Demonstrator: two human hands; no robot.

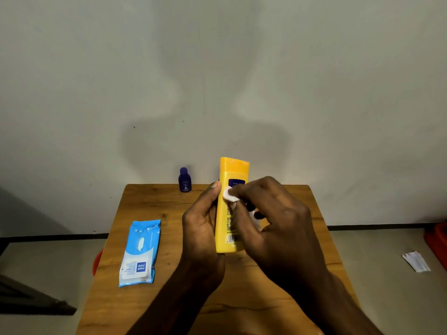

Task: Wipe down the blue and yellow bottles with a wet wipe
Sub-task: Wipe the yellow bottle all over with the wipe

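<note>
The yellow bottle (229, 213) is a tall, flattened plastic one held above the wooden table (150, 204), cap end pointing away from the camera toward the wall. It carries a dark blue label near the cap, lines of small dark print down its face and a barcode near the closer end. The left hand (203, 228) grips it from the left side, thumb curled onto its edge. The right hand (273, 218) pinches a small folded white wet wipe (228, 195) and presses it against the bottle just below the blue label; more white wipe shows between its fingers lower down.

The blue bottle (185, 180) is small and dark, capped, and stands upright at the table's far edge, well apart from both hands.

1 light blue wipes pack (140, 252) lies flat on the table's left side; its front flap looks closed, and its contents cannot be seen.

The print on the yellow bottle is too small to read, and the right hand covers much of its right side. A red object (97, 261) peeks out past the table's left edge, and a white scrap (416, 261) lies on the floor at right.
</note>
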